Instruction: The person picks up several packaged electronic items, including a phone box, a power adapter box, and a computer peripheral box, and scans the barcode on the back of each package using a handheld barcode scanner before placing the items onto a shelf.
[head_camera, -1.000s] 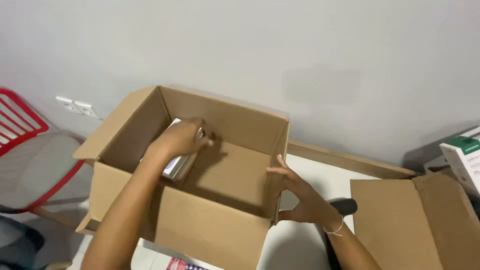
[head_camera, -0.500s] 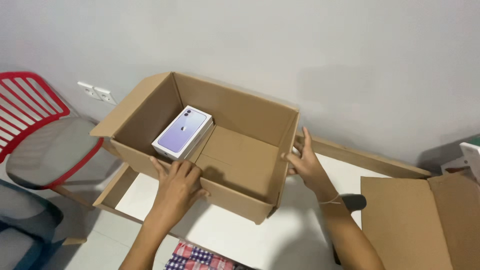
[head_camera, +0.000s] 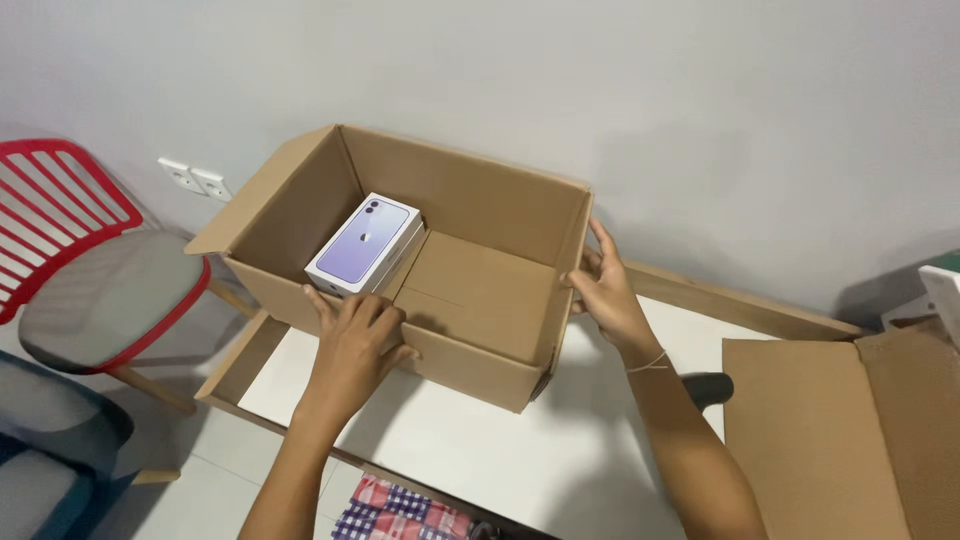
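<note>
An open brown cardboard box (head_camera: 480, 290) stands on a white table (head_camera: 470, 440). Inside it, against the left wall, lies a small white box with a purple phone pictured on its lid (head_camera: 366, 243). My left hand (head_camera: 352, 335) rests on the box's near wall, fingers over the rim close to the phone box. My right hand (head_camera: 603, 290) presses flat against the outside of the box's right wall, fingers spread. Neither hand holds a loose object.
A red slatted chair with a grey seat (head_camera: 95, 290) stands to the left. A second open cardboard box (head_camera: 840, 440) lies at the right. A dark object (head_camera: 708, 388) sits on the table near my right forearm. Checked cloth (head_camera: 395, 510) shows below the table edge.
My left hand let go of the phone box inside the carton and drew back to the near wall. My right hand moved to the right wall's outside. The view pulled back.
</note>
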